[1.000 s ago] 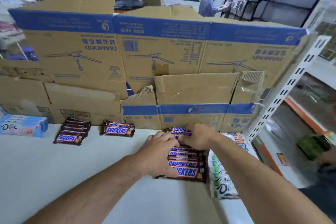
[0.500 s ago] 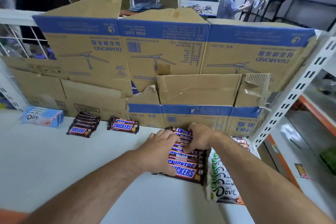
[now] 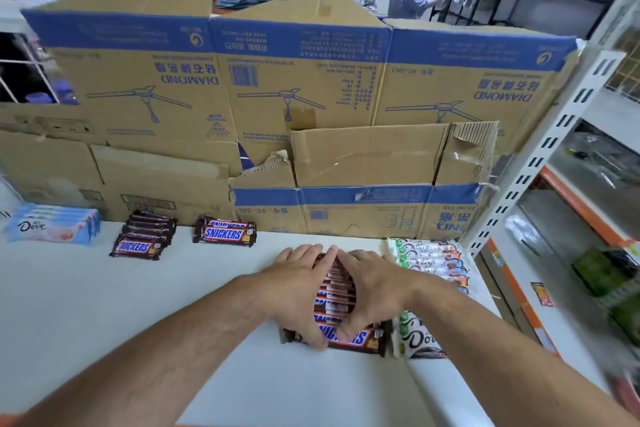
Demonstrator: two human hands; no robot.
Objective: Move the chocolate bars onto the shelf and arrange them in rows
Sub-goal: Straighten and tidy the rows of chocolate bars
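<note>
1. Head view, containers: no box holds the bars. Flattened cardboard boxes (image 3: 304, 87) stand upright as a back wall along the white shelf (image 3: 104, 305), and all the goods lie straight on the shelf surface.
2. Your left hand (image 3: 298, 288) and right hand (image 3: 374, 288) frame the Snickers row (image 3: 336, 291) at the shelf's right part. The fingers are stretched out and pressed along its sides, the index tips meet at the far end, and the thumbs sit on the front bar.
3. Neither hand is clamped on anything; both lie spread against the row.
4. Just right of that row, touching or nearly so, lies a line of green-and-white Dove packs (image 3: 429, 260).
5. Further left: a small Snickers stack (image 3: 225, 234), then a second Snickers row (image 3: 142, 236), then blue Dove packs (image 3: 52, 227), all near the cardboard.
6. Writing: "SNICKERS" reads upright to you on the bars. "DIAMOND" and "FC-30L" on the cardboard are upside down.
7. Each bar's long axis runs left to right, and the row runs from you toward the cardboard.
</note>
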